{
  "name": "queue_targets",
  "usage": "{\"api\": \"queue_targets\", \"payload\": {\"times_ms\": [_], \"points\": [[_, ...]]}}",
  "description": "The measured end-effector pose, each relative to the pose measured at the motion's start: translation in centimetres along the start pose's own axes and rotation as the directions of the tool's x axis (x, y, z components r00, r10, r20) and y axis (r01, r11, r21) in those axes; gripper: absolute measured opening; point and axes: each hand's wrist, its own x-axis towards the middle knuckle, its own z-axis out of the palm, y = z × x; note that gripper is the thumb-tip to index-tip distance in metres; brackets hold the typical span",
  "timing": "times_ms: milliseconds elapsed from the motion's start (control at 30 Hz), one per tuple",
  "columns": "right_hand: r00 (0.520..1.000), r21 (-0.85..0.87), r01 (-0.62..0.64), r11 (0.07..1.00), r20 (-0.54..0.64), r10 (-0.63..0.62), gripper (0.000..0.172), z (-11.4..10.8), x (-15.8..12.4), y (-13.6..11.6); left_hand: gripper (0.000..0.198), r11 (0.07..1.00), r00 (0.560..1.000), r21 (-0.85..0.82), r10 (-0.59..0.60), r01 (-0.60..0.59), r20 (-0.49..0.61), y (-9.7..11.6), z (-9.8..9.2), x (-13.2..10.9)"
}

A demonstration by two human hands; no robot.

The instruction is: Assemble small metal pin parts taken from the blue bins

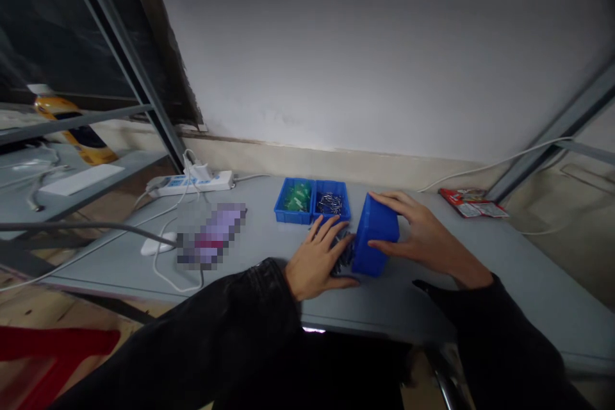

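My right hand (408, 224) grips a blue plastic bin (377, 237) from its outer side, thumb below and fingers above. The bin is tipped on its side, its mouth turned left towards my other hand. Beside that mouth a pile of small, dark metal pieces (344, 255), perhaps screws or nails, lies on the table, partly hidden by fingers. My left hand (319, 262) rests with fingers spread at the left of this pile. Behind my hands stand two more blue bins, one with green plastic pieces (298, 195), the other with small metal fasteners (330, 203).
A power strip (192, 184) with plugs and white cables lies at the back left of the grey table (269, 243). Nearer is a blurred phone-like object (216, 234). A red packet (473, 203) lies at the right, and a yellow bottle (72, 125) leans on the left shelf.
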Motion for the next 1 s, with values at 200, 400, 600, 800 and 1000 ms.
{"api": "queue_targets", "payload": {"times_ms": [200, 400, 600, 800, 1000], "points": [[0.999, -0.008, -0.052, 0.999, -0.012, 0.052, 0.082, -0.4, -0.2, 0.8, 0.088, 1.0, 1.0, -0.006, 0.008, -0.008, -0.004, 0.0, 0.1, 0.0], [0.999, 0.004, -0.027, 1.0, -0.019, 0.027, 0.082, -0.8, 0.2, 1.1, 0.082, 1.0, 1.0, 0.001, 0.011, -0.011, 0.0, 0.0, 0.2, 0.0], [0.994, 0.097, -0.109, 0.989, -0.005, 0.11, 0.075, -4.0, -0.6, 3.6, 0.064, 0.999, 0.999, 0.016, 0.028, -0.029, 0.016, -0.1, 0.5, -0.2], [0.967, 0.305, -0.222, 0.926, -0.053, 0.25, 0.068, -4.5, -1.1, 7.8, 0.061, 0.997, 0.997, 0.036, 0.06, -0.062, 0.053, 0.0, 0.3, 0.0], [0.883, 0.296, -0.247, 0.923, -0.324, 0.34, 0.073, -1.0, 0.0, 11.5, 0.053, 0.989, 0.986, 0.049, 0.133, -0.139, 0.102, 0.2, 0.2, 0.4]]}}
